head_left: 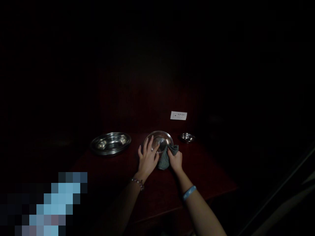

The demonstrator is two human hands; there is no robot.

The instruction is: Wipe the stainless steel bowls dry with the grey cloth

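Clutching a grey-green cloth point(163, 160) in the right hand point(176, 161), at the near-right rim of a round silver metal dish point(164, 139); spreading the left hand point(147, 159) wide over the dish.

Two hands point(148, 160) point(176, 160), one cloth point(164, 161), one outlet point(178, 115), at least three dishes point(112, 143) point(162, 139) point(187, 138) show.

Darkness is surrounding a reddish surface point(200, 173); on the dim wall point(137, 108) behind, a white socket panel point(178, 115) is showing.
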